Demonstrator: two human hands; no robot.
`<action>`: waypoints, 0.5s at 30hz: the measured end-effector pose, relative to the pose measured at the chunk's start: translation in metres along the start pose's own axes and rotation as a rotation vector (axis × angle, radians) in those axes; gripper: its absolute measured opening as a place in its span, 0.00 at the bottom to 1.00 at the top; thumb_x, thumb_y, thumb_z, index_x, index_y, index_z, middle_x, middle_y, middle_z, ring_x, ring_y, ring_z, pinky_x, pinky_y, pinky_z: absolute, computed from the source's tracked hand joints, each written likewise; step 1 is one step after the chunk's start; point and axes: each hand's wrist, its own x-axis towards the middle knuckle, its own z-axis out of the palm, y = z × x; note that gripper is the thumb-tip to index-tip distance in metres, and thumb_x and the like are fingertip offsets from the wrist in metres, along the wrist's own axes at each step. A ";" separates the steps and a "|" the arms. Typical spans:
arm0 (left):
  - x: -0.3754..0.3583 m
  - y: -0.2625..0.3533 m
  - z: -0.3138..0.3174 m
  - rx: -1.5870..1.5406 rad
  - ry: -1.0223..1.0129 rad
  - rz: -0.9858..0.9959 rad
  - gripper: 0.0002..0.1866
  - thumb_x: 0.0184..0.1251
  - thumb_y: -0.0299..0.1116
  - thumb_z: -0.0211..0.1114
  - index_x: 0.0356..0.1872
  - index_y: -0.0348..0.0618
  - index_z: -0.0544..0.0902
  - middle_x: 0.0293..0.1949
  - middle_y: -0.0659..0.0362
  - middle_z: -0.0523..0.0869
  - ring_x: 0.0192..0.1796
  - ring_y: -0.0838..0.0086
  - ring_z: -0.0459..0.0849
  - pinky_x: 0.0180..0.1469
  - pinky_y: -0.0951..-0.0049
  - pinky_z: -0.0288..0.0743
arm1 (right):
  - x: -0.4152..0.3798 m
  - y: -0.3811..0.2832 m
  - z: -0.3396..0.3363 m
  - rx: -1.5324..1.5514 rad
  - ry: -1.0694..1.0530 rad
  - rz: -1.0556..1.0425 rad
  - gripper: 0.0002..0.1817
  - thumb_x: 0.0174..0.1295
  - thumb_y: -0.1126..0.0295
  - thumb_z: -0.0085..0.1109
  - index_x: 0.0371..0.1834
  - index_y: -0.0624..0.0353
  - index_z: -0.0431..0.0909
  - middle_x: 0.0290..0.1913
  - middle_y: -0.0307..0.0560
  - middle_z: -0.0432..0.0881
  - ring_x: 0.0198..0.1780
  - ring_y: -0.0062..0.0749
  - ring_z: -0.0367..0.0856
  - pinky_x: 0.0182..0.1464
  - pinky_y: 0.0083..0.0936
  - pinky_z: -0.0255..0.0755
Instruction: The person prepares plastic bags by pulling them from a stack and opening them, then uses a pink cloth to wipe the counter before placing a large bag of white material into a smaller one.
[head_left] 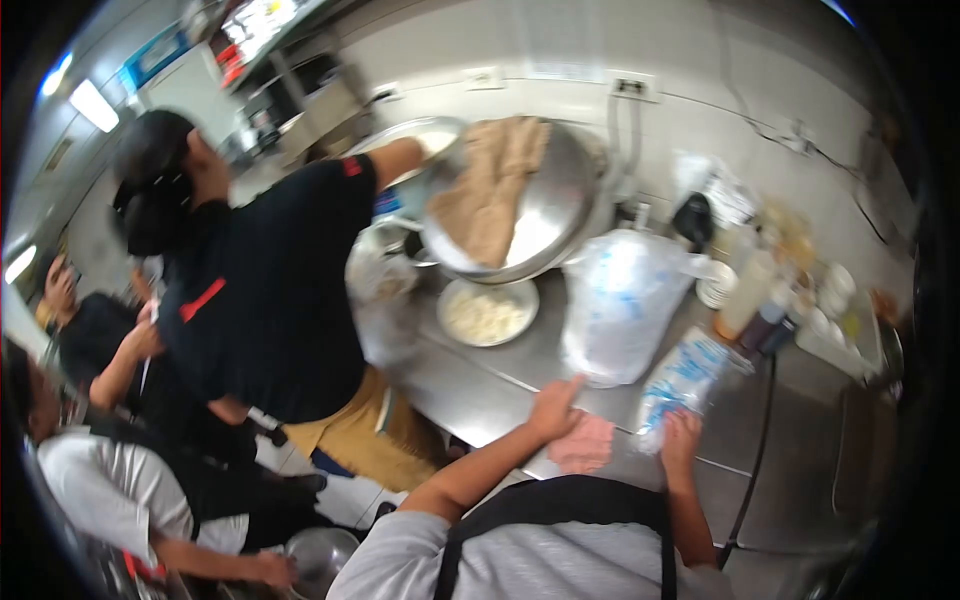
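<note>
My left hand is at the near end of a large white plastic bag with faint blue print, its fingers apart and nothing visible in them. Just below that hand lies a pink cloth on the steel table. My right hand has its fingers curled over the near end of a clear plastic pack with blue print. What the pack contains is blurred.
A bowl of white pieces stands near a large metal lid with a brown towel on it. Bottles and a white bin are at right. A co-worker reaches over a basin; other people stand at left.
</note>
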 end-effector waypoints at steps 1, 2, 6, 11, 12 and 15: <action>-0.006 -0.003 0.002 0.027 -0.001 0.083 0.27 0.42 0.31 0.60 0.50 0.41 0.68 0.37 0.49 0.72 0.40 0.55 0.71 0.42 0.61 0.66 | 0.000 -0.001 0.000 -0.007 -0.011 0.005 0.07 0.47 0.75 0.52 0.31 0.59 0.74 0.39 0.53 0.72 0.45 0.47 0.67 0.50 0.38 0.59; -0.011 -0.003 -0.001 -0.009 0.020 0.100 0.25 0.42 0.32 0.60 0.47 0.40 0.69 0.36 0.49 0.72 0.40 0.55 0.71 0.41 0.62 0.66 | 0.001 -0.002 -0.002 -0.018 -0.012 0.018 0.07 0.48 0.75 0.50 0.31 0.60 0.74 0.40 0.54 0.72 0.46 0.47 0.66 0.50 0.38 0.59; -0.027 -0.014 -0.021 -0.107 -0.096 0.174 0.25 0.46 0.37 0.58 0.48 0.38 0.68 0.43 0.47 0.70 0.47 0.54 0.69 0.48 0.62 0.63 | -0.001 -0.001 0.003 -0.041 0.061 0.039 0.06 0.48 0.76 0.48 0.30 0.62 0.71 0.38 0.55 0.70 0.45 0.49 0.66 0.50 0.37 0.58; -0.067 -0.031 -0.049 -0.010 -0.167 0.210 0.30 0.50 0.44 0.56 0.53 0.39 0.64 0.52 0.45 0.64 0.57 0.53 0.61 0.57 0.58 0.54 | -0.001 0.009 0.011 -0.107 0.000 0.102 0.07 0.45 0.74 0.49 0.29 0.63 0.69 0.38 0.57 0.69 0.45 0.50 0.64 0.50 0.40 0.56; -0.075 -0.037 -0.053 0.068 -0.181 0.198 0.31 0.51 0.46 0.55 0.54 0.40 0.62 0.55 0.45 0.63 0.59 0.53 0.59 0.58 0.58 0.52 | -0.001 0.013 0.013 -0.118 0.008 0.053 0.08 0.45 0.74 0.49 0.29 0.63 0.69 0.39 0.57 0.69 0.45 0.50 0.64 0.50 0.40 0.56; -0.091 -0.048 -0.067 0.201 -0.266 0.083 0.31 0.53 0.48 0.53 0.56 0.42 0.61 0.58 0.47 0.58 0.62 0.56 0.54 0.59 0.55 0.50 | -0.004 0.028 0.018 -0.237 -0.012 -0.040 0.08 0.50 0.74 0.46 0.32 0.65 0.71 0.43 0.58 0.70 0.47 0.51 0.64 0.51 0.40 0.56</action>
